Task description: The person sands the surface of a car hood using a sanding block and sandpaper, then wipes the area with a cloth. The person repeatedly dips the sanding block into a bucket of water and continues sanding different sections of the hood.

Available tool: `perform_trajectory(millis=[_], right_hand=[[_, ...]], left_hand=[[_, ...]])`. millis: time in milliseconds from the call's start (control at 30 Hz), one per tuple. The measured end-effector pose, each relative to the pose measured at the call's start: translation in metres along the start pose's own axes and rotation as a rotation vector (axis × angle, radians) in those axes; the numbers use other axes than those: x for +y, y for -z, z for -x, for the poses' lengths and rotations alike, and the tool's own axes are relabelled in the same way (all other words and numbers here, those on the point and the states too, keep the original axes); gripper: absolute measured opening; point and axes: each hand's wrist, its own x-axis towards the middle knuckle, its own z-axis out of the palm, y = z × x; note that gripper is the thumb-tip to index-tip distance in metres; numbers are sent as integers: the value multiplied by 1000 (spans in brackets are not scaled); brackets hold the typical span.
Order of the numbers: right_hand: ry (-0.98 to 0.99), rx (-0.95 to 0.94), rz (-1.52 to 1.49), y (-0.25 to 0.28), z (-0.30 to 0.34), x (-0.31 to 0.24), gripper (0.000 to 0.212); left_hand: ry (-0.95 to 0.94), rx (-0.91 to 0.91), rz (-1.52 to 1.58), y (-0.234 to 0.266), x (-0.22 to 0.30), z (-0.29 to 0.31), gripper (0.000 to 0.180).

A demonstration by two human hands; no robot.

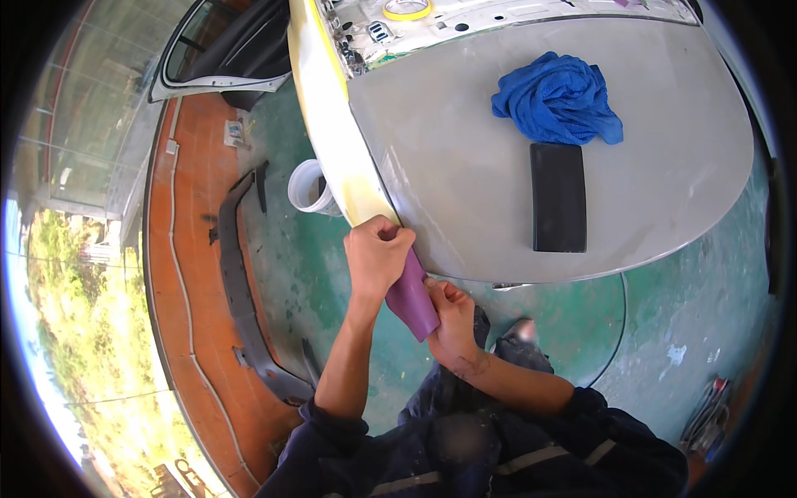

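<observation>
Gripping a flexible purple sheet (411, 297) (matte), left hand (376, 253) and right hand (452, 319) clamp it against the smooth grey panel (465, 166).

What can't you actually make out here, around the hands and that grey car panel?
Head view only:
- Purple sheet: its top end is hidden under the left hand; its working face cannot be seen.
- Panel edge where the hands meet: covered by the left hand.
- White cup: partly behind the yellow strip; contents unclear.
- Tape roll: cut off by the top edge.
- Right hand: fingertips hidden behind the sheet.
</observation>
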Motion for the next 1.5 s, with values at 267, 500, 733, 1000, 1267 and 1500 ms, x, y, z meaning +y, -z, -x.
perform_trajectory(millis=[267, 500, 733, 1000, 1267, 1500], right_hand=[[-37, -24, -36, 2, 2, -7, 23], [-72, 47, -1, 10, 15, -8, 22], [-68, 59, 22, 16, 21, -5, 23], [-20, 7, 4, 17, 14, 2, 23], [-65, -29, -18, 4, -1, -3, 22], [-83, -107, -38, 35, -12, -7, 18]], left_hand=[[23, -9, -20, -1, 1, -3, 20], [22, -17, -36, -2, -10, 23, 19], [24, -8, 21, -5, -9, 30, 18], [-9, -7, -40, -4, 1, 9, 20], [27, -69, -34, 7, 6, -7, 21], [-37, 42, -49, -5, -4, 29, 24]])
